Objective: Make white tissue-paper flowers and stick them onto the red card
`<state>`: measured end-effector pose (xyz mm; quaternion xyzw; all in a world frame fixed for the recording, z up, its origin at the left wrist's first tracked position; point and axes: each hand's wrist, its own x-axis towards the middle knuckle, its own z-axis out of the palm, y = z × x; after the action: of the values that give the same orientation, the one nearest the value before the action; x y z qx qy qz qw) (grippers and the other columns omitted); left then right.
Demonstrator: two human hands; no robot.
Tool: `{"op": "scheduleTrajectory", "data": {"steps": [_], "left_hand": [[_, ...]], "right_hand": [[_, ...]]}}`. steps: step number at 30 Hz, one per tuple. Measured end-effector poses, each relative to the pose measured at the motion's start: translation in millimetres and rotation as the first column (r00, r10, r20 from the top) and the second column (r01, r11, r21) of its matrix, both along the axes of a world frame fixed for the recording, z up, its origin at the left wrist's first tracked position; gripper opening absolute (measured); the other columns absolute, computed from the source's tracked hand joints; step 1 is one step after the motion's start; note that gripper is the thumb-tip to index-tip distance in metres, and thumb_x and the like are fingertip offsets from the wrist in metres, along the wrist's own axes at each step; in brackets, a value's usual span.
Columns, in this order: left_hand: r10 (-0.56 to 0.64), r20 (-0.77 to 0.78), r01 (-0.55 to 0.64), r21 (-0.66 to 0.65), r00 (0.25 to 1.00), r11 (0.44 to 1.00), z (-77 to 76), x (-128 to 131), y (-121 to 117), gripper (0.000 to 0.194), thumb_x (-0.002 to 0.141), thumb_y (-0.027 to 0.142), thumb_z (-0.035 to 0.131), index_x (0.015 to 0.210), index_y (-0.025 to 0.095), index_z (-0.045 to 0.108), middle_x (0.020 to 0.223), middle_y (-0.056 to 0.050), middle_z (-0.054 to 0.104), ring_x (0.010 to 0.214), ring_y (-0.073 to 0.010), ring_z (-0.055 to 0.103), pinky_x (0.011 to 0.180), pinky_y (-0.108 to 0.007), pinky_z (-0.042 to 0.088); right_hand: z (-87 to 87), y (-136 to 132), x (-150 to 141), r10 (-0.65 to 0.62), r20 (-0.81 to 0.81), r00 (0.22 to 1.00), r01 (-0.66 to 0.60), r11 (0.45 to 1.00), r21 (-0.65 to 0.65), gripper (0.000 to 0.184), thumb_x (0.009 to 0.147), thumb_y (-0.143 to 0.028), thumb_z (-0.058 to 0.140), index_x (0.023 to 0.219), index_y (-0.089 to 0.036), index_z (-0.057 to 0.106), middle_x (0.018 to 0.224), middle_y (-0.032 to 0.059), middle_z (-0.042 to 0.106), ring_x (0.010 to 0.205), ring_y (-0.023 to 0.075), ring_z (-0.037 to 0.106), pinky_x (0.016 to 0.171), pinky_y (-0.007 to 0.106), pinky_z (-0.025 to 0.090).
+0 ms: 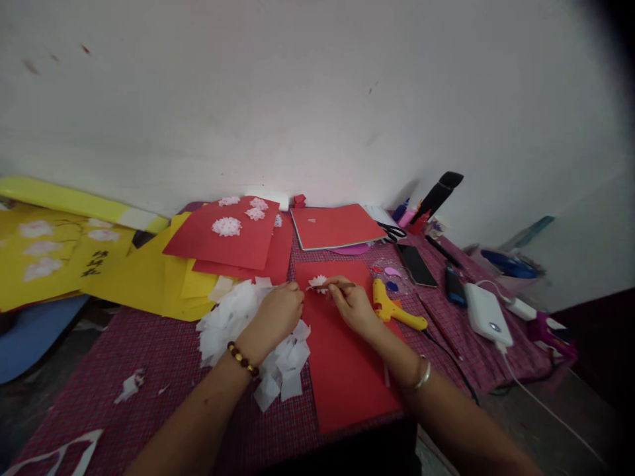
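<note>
From my remote seat, through the head view, I see the right hand (351,309) pinching a thin stick (350,285) narrowly between thumb and fingers, its far end pointing toward the left hand (278,311). The left fingers are drawn together just beside that end; I cannot tell whether they grip a scrap of paper. The small white paper cluster (318,281) sits near the far end of the red sheet (347,377), partly behind the stick, and I cannot tell whether the two touch. My first worry is a slip: if the stick rolls in that pinch, it could catch the cluster's frilled edge and bend it. The loose heap of white squares (225,320) lies around the left wrist, so a careless sweep might scatter them over the sheet. The yellow glue gun (383,297) lies just beside the right hand; should it be hot, brushing it could burn. Its black cord (454,360) trails near the right forearm, where a snag could tug the gun.
</note>
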<state>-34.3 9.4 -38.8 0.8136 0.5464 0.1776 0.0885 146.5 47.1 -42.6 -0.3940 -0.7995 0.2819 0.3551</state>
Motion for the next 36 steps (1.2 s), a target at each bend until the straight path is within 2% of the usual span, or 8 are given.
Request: {"op": "scheduleTrajectory", "data": {"steps": [5,11,17,23,30,33,36], "left_hand": [[0.002,0.016,-0.002,-0.034,1.000,0.999,-0.7,-1,2,0.020,0.077,0.009,0.044,0.069,0.014,0.061,0.076,-0.008,0.059,0.071,-0.0185,0.054,0.070,-0.032,0.040],[-0.033,-0.017,0.032,-0.015,0.999,0.999,-1.5,-1,2,0.021,0.076,0.008,0.043,0.068,0.013,0.061,0.075,-0.009,0.058,0.069,-0.0193,0.053,0.067,-0.031,0.039],[-0.020,-0.008,0.020,0.000,1.000,1.000,-1.3,-1,2,0.021,0.076,0.007,0.042,0.068,0.013,0.061,0.074,-0.009,0.058,0.070,-0.0196,0.053,0.067,-0.032,0.038],[-0.004,-0.051,0.004,-0.006,0.999,1.000,-1.1,-1,1,0.020,0.077,0.007,0.043,0.070,0.013,0.061,0.076,-0.010,0.059,0.071,-0.0198,0.054,0.067,-0.032,0.040],[0.001,-0.090,-0.002,-0.010,0.996,1.000,-3.3,-2,2,0.019,0.078,0.009,0.042,0.072,0.013,0.060,0.080,-0.010,0.060,0.074,-0.0199,0.056,0.068,-0.031,0.041],[0.019,-0.072,-0.021,-0.039,0.997,0.999,0.5,-4,3,0.020,0.077,0.008,0.041,0.074,0.014,0.060,0.080,-0.010,0.062,0.074,-0.0197,0.058,0.068,-0.030,0.041],[0.044,-0.012,-0.045,-0.084,0.999,0.995,5.6,-6,3,0.020,0.077,0.008,0.040,0.079,0.015,0.059,0.082,-0.010,0.064,0.076,-0.0200,0.059,0.068,-0.030,0.041]], "right_hand": [[-2.4,3,2,-0.117,0.070,0.991,0.113,0.992,0.056,0.025,0.089,-0.027,0.037,0.088,-0.017,0.060,0.082,0.0068,0.063,0.073,0.0172,0.059,0.068,0.027,0.042],[-0.3,4,1,-0.152,0.077,0.985,0.147,0.987,0.065,0.027,0.090,-0.026,0.035,0.082,-0.016,0.058,0.081,0.0074,0.063,0.069,0.0170,0.058,0.064,0.027,0.040],[0.2,1,1,-0.117,0.100,0.988,0.111,0.992,0.063,0.025,0.090,-0.026,0.035,0.083,-0.017,0.057,0.081,0.0070,0.062,0.068,0.0170,0.058,0.064,0.027,0.040],[-0.6,0,2,-0.140,0.219,0.966,0.116,0.986,0.120,0.024,0.090,-0.025,0.034,0.091,-0.016,0.057,0.082,0.0071,0.063,0.069,0.0170,0.058,0.064,0.026,0.040],[1.7,-3,-7,-0.094,0.343,0.935,0.029,0.981,0.191,0.025,0.091,-0.022,0.033,0.096,-0.016,0.056,0.087,0.0086,0.065,0.078,0.0179,0.061,0.071,0.026,0.041],[6.0,-5,-6,-0.064,0.330,0.942,0.006,0.984,0.175,0.024,0.091,-0.022,0.034,0.097,-0.017,0.057,0.086,0.0077,0.066,0.077,0.0175,0.061,0.070,0.026,0.042],[10.2,-6,2,-0.068,0.242,0.968,0.032,0.988,0.151,0.023,0.090,-0.021,0.037,0.095,-0.017,0.058,0.086,0.0062,0.066,0.078,0.0168,0.061,0.069,0.025,0.042]]}}
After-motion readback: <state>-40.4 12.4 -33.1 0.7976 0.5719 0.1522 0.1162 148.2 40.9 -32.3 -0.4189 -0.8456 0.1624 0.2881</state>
